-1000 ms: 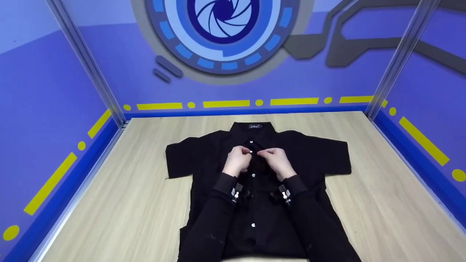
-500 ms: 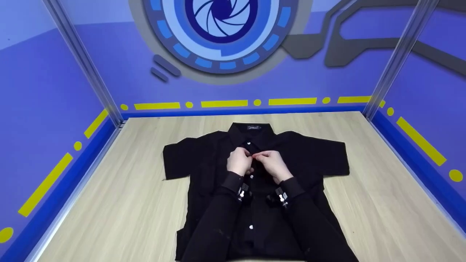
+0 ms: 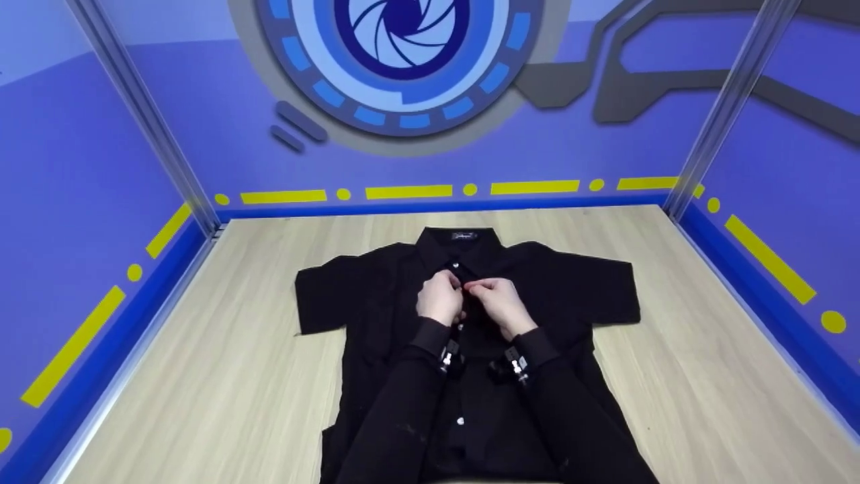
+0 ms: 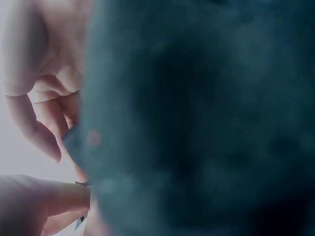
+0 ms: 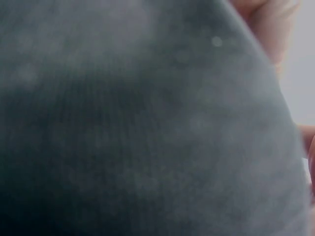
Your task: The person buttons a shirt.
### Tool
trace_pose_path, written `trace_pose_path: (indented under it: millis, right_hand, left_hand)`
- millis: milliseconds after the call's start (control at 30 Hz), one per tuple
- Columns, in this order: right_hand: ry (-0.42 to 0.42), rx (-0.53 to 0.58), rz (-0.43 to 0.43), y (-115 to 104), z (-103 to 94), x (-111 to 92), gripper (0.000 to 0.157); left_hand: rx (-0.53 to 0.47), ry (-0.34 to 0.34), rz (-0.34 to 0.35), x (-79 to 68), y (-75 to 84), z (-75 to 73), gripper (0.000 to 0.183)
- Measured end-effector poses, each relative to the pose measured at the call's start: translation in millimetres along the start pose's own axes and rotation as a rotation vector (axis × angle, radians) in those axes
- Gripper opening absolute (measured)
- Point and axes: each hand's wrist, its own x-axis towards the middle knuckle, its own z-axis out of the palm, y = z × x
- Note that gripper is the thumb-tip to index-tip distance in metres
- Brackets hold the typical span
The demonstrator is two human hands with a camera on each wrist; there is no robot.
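Black shirt [image 3: 487, 403]: spread flat, front side up, on the pale wooden table [image 3: 712, 376], its collar [image 3: 430, 252] pointing away from the person and its short sleeves laid out to both sides.
Left hand [image 3: 440, 298]: fingers curled in at the shirt's front, just below the collar, pinching the dark cloth there.
Right hand [image 3: 500, 302]: thumb and forefinger brought together on the same stretch of cloth, pinching it right by the left fingertips; whether the two hands touch, I cannot tell.
Buttons: a small white top button [image 3: 455, 265] just above the hands, another beside the heel of the left hand, and a lower button [image 3: 460, 421] between the forearms.
Neck label [image 3: 463, 236]: dark with light lettering, too small to read from here.
Person's sleeves: long and black, lying over the shirt's lower half, a small device [image 3: 451, 356] at the left wrist and a matching one at the right.
Wrist views: mostly blurred dark cloth, with parts of fingers at the edges.
Walls [image 3: 222, 121]: blue and violet, yellow dashes and dots running low along them, metal posts [image 3: 729, 101] at the corners.
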Motion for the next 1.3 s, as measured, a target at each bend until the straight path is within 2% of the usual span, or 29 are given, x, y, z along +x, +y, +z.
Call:
trace_pose_path:
  millis: [200, 367, 467, 533, 633, 733, 867, 1033, 1200, 1300]
  right_hand:
    - [-0.010, -0.004, -0.021, 0, -0.4, -2, 0.021]
    - [-0.013, -0.007, -0.024, -1, 0.2, -2, 0.022]
    - [-0.005, -0.018, -0.025, -1, 0.5, -2, 0.022]
    - [0.008, -0.032, -0.028, -1, 0.3, -2, 0.020]
    - [0.036, -0.066, -0.036, -1, -0.6, -1, 0.015]
    - [0.063, -0.121, -0.047, -2, -1.9, -2, 0.011]
    - [0.085, -0.171, -0.040, -5, -4.7, -1, 0.014]
    - [0.065, -0.209, 0.024, -12, -9.2, 4, 0.023]
    - [-0.050, -0.201, 0.101, -15, -12.3, 10, 0.009]
    - [-0.071, -0.238, 0.081, -12, -11.3, 10, 0.006]
  left_hand:
    - [0.021, 0.088, 0.059, 2.4, -2.5, 0.3, 0.005]
    - [0.027, 0.106, 0.114, 4.2, -3.7, -2.1, 0.006]
    - [-0.024, 0.100, 0.129, 5.8, -3.3, -5.3, 0.004]
    - [-0.116, 0.078, 0.120, 7.8, -4.1, -6.4, 0.003]
    - [-0.312, 0.007, 0.064, 10.9, -8.6, -4.3, 0.003]
    - [-0.522, -0.107, -0.003, 13.2, -16.9, 2.7, 0.005]
    - [-0.689, -0.229, -0.043, 12.7, -26.8, 10.5, 0.010]
    - [-0.736, -0.261, -0.008, 9.2, -30.3, 11.5, 0.017]
    - [-0.738, -0.260, 0.004, 5.7, -31.6, 11.6, 0.018]
    - [-0.736, -0.259, 0.017, 5.4, -33.5, 11.2, 0.017]
